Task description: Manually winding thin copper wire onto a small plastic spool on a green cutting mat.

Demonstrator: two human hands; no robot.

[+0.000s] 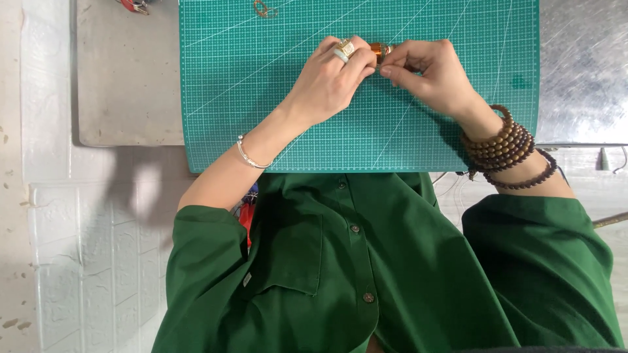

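Green shirt (366, 261) with dark buttons fills the bottom of the view, its sleeves pushed up above a thin silver bangle (250, 157) on the left wrist and stacked brown bead bracelets (507, 147) on the right. Above it, over the upper middle of a teal gridded cutting mat (229, 98) lying on a grey metal table (127, 78), the left hand (327, 82), wearing rings, and the right hand (428, 75) meet, both with fingers closed, pinching a small copper-coloured coil (378, 50) between their fingertips; a small wire loop (263, 9) lies at the mat's far edge
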